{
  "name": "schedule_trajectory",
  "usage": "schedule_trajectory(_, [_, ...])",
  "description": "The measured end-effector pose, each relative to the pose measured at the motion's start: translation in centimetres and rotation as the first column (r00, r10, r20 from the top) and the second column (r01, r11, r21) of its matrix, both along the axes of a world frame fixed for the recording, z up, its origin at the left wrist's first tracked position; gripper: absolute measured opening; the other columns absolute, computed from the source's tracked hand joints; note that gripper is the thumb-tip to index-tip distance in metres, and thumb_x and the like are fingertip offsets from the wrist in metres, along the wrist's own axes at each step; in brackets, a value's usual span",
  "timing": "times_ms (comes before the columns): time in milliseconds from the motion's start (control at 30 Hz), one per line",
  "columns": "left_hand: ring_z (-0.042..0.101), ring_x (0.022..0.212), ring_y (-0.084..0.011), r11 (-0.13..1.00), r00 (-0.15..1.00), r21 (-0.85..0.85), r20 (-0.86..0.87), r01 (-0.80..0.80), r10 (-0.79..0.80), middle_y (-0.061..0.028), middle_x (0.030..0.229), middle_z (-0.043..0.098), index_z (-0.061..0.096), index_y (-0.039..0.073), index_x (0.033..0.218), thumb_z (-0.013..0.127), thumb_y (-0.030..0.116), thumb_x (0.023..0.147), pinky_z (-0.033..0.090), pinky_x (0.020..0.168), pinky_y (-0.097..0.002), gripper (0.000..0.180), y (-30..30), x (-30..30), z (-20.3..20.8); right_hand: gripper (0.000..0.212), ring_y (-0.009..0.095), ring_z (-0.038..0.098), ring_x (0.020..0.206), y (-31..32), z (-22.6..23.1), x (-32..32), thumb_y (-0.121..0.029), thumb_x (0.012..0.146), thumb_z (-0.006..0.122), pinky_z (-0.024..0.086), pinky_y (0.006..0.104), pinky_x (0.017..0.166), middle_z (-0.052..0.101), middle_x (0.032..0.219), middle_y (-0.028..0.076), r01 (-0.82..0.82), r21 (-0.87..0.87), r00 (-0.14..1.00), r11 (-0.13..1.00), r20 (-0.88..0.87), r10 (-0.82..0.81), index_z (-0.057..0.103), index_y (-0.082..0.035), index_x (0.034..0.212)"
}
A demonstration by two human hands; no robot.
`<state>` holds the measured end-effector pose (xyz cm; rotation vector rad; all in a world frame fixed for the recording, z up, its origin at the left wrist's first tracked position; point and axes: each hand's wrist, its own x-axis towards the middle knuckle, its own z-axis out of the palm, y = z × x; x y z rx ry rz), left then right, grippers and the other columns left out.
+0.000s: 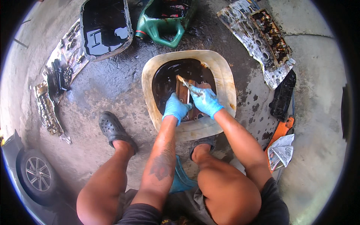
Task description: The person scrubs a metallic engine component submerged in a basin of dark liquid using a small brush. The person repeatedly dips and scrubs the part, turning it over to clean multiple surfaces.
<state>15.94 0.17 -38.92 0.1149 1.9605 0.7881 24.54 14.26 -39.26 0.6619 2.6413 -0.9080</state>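
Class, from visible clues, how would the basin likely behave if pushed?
The basin likely feels heavy, holding dark liquid and a metal part. The open liquid would probably slosh. Its brown-stained rim may be slippery.

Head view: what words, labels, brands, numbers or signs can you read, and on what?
None can be read.
Folded newspaper at right: print too small and blurred.
Upper-right sheet under the metal parts: any print too small.
Left sheet under parts: likewise.
Wheel: any hub mark too small.
Green jug and basin: no lettering I can make out.
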Motion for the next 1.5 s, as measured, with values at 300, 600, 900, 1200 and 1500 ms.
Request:
schedule_trajectory(300, [0.067,0.102,-0.0359,0.998,1.0,-0.056,-0.001,-0.006,0.006,-0.0252,0.108,0.067,0.058,-0.004,0.113,0.086,0.03,0.063,0.052,0.088,-0.0391,0.067,-1.7,0.3,-1.0,0.036,0.042,0.065,0.076,-3.0,2.6,-0.5,-0.022,0.094,0.047,0.052,0.0508,0.07,0.067,0.087,0.022,0.038,-0.06,0.996,0.997,0.08,-0.033,0.062,-0.023,0.127])
schedule_trajectory(600, [0.063,0.105,-0.0431,0.994,0.994,-0.098,0.093,-0.055,0.064,-0.0322,0.107,0.064,0.065,-0.006,0.109,0.049,0.055,0.095,0.049,0.088,-0.0465,0.064,-0.4,-3.0,1.9,0.036,0.019,0.066,0.102,-0.7,5.0,2.4,-0.013,0.097,0.052,0.051,0.0335,0.087,0.069,0.116,0.015,0.408,-0.415,0.891,0.813,-0.015,-0.455,0.059,-0.002,0.13])
schedule_trajectory(900, [0.067,0.085,-0.0284,0.931,0.958,0.227,0.062,-0.285,0.279,-0.0198,0.097,0.071,0.065,-0.003,0.115,0.059,0.021,0.094,0.05,0.077,-0.0382,0.032,1.9,-3.3,0.5,0.029,0.013,0.061,0.063,1.3,2.7,1.2,-0.015,0.098,0.052,0.05,0.0323,0.061,0.067,0.081,0.008,0.528,-0.457,0.843,0.716,0.179,-0.508,0.061,-0.004,0.123])
schedule_trajectory(1200, [0.057,0.071,-0.0116,0.17,0.188,0.082,0.411,-0.982,0.892,-0.0009,0.084,0.062,0.062,0.006,0.117,0.053,0.019,0.098,0.048,0.064,-0.0324,0.024,-1.3,1.9,-0.6,0.037,0.044,0.062,0.105,2.6,2.1,-2.0,-0.015,0.096,0.037,0.049,0.0512,0.089,0.064,0.116,0.024,0.322,0.082,0.92,0.943,0.207,-0.332,0.055,-0.006,0.127])
schedule_trajectory(1500, [0.062,0.077,-0.0176,0.087,0.015,-0.167,0.387,-0.982,0.922,-0.0072,0.097,0.065,0.059,0.003,0.123,0.059,0.043,0.096,0.051,0.062,-0.0333,0.048,-0.8,1.7,-0.6,0.037,0.038,0.065,0.096,-0.7,2.4,-2.1,-0.018,0.094,0.05,0.053,0.0454,0.083,0.066,0.11,0.018,-0.216,-0.121,0.976,0.969,-0.001,0.217,0.063,-0.025,0.128])
